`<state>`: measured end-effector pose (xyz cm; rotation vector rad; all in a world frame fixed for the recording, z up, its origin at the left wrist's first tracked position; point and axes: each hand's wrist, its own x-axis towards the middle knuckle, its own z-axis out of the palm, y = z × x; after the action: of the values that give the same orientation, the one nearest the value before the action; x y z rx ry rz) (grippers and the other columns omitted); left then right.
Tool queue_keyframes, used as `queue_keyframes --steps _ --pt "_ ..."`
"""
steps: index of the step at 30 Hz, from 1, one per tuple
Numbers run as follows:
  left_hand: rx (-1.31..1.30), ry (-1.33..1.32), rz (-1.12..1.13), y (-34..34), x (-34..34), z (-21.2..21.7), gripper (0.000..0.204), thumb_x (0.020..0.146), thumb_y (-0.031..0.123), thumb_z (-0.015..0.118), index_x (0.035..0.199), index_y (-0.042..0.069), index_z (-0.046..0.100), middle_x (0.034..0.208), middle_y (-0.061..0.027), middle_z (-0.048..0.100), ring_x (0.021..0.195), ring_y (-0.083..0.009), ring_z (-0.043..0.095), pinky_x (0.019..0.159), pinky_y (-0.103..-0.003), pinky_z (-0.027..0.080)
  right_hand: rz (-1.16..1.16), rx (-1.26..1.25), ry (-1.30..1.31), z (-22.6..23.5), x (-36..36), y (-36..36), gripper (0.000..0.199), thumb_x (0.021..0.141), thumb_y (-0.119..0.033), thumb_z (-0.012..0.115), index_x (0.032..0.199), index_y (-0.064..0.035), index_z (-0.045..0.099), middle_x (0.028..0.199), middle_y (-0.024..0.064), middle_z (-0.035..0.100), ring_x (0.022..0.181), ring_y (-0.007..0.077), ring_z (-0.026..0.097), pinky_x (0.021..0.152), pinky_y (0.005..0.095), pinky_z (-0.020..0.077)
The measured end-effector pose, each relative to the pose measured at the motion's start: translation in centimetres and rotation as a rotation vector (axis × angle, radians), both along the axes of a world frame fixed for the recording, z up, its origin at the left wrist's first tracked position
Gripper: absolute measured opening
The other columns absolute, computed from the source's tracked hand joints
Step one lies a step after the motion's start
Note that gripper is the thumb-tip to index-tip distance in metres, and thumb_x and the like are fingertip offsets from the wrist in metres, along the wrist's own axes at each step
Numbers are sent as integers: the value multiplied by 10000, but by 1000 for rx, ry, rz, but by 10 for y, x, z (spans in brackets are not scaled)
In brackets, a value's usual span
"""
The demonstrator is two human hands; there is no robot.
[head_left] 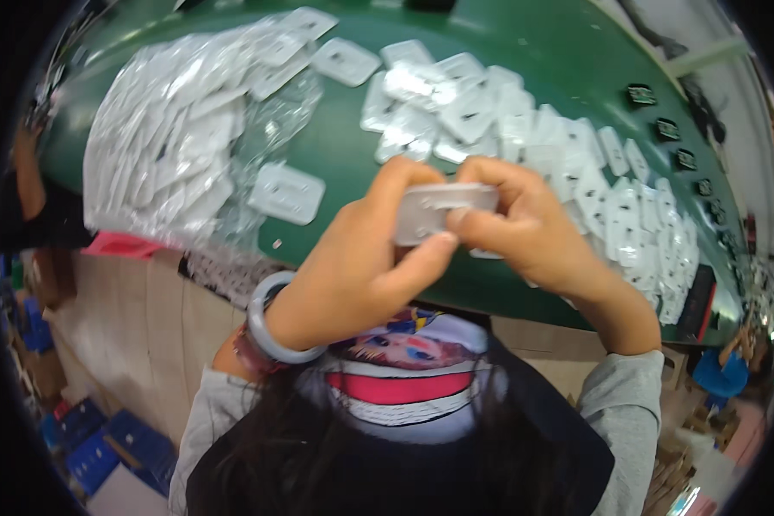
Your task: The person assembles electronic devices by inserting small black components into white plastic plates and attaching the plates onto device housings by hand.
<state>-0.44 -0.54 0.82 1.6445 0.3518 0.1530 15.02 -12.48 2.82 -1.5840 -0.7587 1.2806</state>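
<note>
A small white plastic plate with rounded corners (414, 205) is held up over the near edge of the green table. My left hand (359, 245) grips its left side, the thumb along the lower edge. From the other side my right hand (529, 225) closes on it, thumb and bent fingers at a small raised part on its face. Just left of my hands, a similar white piece (287, 193) lies alone on the table. Behind the held plate spreads a loose pile of white pieces (467, 112), many with small dark spots.
A clear plastic bag (168, 138) full of white pieces lies at the left, its mouth crumpled toward the middle. Small dark green parts (667, 130) stand in a row along the right. A black and red object (697, 303) lies at the right table edge. Blue bins (142, 447) sit on the floor.
</note>
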Motion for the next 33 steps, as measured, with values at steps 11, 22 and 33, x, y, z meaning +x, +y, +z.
queue_keyframes --steps 11,22,33 --pt "-534 -44 -64 9 8 -2 213 939 57 507 1129 -3 431 943 -182 648 674 -165 642 587 -226 523 23 -114 -1775 3 289 -66 659 666 109 500 1295 -89 498 1305 95 541 1183 316 503 1008 383 418" --pt "-756 -145 98 13 18 0 282 954 74 495 1203 -21 403 1115 -256 600 771 -171 642 631 -236 544 -26 -264 -1493 -13 319 -61 620 629 47 670 1233 -50 569 1165 91 636 1028 272 602 941 333 454" --pt "392 -457 172 3 34 -2 406 829 -24 499 1235 -16 498 1214 -177 560 994 -247 582 876 -343 479 318 86 -963 30 42 -6 447 604 17 730 1025 -13 582 914 89 600 771 230 563 722 310 460"
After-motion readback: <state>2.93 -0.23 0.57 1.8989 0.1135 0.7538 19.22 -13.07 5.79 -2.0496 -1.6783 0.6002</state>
